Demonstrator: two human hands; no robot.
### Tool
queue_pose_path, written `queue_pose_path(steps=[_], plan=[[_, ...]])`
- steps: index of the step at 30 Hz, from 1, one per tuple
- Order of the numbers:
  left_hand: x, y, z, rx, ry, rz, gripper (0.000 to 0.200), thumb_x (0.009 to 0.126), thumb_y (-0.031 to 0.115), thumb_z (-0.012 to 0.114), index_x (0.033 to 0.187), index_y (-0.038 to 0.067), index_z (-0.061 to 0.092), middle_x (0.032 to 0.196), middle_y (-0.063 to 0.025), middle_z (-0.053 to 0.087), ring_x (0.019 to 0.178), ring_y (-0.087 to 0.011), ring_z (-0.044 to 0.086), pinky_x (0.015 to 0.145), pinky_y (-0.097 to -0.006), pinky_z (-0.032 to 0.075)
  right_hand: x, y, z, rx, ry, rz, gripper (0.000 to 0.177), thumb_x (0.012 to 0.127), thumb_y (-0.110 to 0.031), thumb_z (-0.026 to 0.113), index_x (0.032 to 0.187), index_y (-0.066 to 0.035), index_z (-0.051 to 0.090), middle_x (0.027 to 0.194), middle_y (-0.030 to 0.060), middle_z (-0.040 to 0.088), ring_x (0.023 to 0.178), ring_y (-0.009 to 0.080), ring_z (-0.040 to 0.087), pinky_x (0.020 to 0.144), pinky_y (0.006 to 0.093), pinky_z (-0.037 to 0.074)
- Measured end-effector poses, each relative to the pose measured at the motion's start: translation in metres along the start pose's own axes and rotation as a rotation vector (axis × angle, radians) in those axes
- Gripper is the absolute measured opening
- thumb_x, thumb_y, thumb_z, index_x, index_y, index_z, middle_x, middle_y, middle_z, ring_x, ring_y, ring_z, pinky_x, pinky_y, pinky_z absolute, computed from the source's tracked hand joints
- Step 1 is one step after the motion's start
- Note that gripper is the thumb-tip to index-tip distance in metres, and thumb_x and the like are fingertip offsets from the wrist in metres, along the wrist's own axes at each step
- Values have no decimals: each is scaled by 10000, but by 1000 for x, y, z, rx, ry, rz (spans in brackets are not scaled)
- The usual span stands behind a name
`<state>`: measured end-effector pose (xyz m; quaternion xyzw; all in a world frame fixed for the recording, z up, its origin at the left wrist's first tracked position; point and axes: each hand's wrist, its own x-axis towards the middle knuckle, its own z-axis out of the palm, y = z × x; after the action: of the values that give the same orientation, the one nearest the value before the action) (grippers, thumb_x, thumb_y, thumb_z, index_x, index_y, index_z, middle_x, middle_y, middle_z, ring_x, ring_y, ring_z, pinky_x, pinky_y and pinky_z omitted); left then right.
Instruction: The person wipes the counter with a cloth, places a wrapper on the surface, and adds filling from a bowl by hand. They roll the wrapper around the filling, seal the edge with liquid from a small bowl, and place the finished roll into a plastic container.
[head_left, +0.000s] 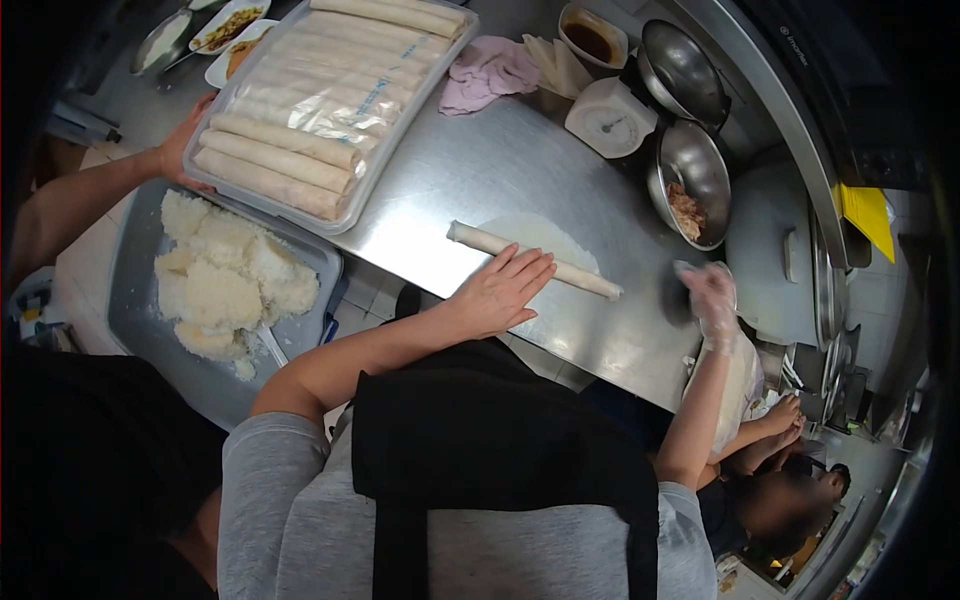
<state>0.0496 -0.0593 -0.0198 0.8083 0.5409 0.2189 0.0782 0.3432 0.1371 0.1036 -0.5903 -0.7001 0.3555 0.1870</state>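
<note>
My left hand [503, 287] lies flat with its fingers stretched out on a long, thin, pale spring roll [590, 280]. The roll rests slantwise on a round translucent wrapper sheet [535, 237] on the steel table. My right hand [713, 303], in a clear plastic glove, is off to the right, apart from the roll. Its fingers are bent and bunched beside a small dark container [680, 303]; anything between them is hidden.
Another person's hand [185, 145] holds the side of a clear plastic tray [365, 195] of wrapped rolls. A grey tub [130, 285] of white, crumbly food stands left. Beyond are a pink cloth [490, 75], a scale [612, 118] and a steel bowl [703, 160] of filling.
</note>
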Motion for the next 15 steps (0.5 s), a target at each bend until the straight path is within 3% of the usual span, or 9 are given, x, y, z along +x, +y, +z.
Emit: queue_pose_path(steps=[2,4,6,10,12,13,15], plan=[[-1,0,0,-1,0,11,714,875,394,572,1409,-11,326,1452,-133,347,1358,-268,304,1135,-459,205,10,-13,55,-137,-182,-165,360,668,-292,817,575,-98,528,569,-18,488,523,94,417,472,296,324],[-1,1,0,2,3,9,714,877,404,564,1409,-10,326,1453,-131,347,1359,-264,303,1136,-456,203,21,-39,104,-465,-359,-122,397,661,-365,805,608,-56,562,584,43,536,538,155,483,502,345,370],[-1,1,1,7,5,0,715,880,415,556,1409,-9,327,1453,-128,348,1359,-261,303,1136,-453,202,40,-37,138,-555,-467,-256,430,657,-415,784,669,-23,608,629,121,588,573,248,531,559,394,413],[-2,0,-2,12,9,0,708,879,409,560,1410,0,328,1448,-120,350,1357,-257,304,1133,-446,211,48,-25,130,-701,-558,-363,429,656,-412,780,703,-14,628,681,156,618,588,306,533,590,413,429],[-1,0,-3,5,9,-8,706,880,405,561,1411,3,327,1446,-118,351,1356,-256,305,1133,-443,212,41,-14,111,-825,-554,-334,429,651,-425,784,712,-23,647,681,151,622,581,289,545,589,397,438],[-1,0,-3,5,9,-5,702,880,400,562,1410,5,329,1445,-114,352,1354,-255,306,1133,-442,212,44,-19,106,-756,-630,-182,428,645,-426,793,724,-27,659,712,162,641,625,298,593,606,401,452],[-1,0,-2,4,5,3,698,879,395,564,1409,6,331,1444,-111,353,1352,-255,308,1134,-442,212,50,-41,122,-782,-628,-208,433,648,-435,789,732,-29,663,719,166,642,638,296,605,615,402,457]])
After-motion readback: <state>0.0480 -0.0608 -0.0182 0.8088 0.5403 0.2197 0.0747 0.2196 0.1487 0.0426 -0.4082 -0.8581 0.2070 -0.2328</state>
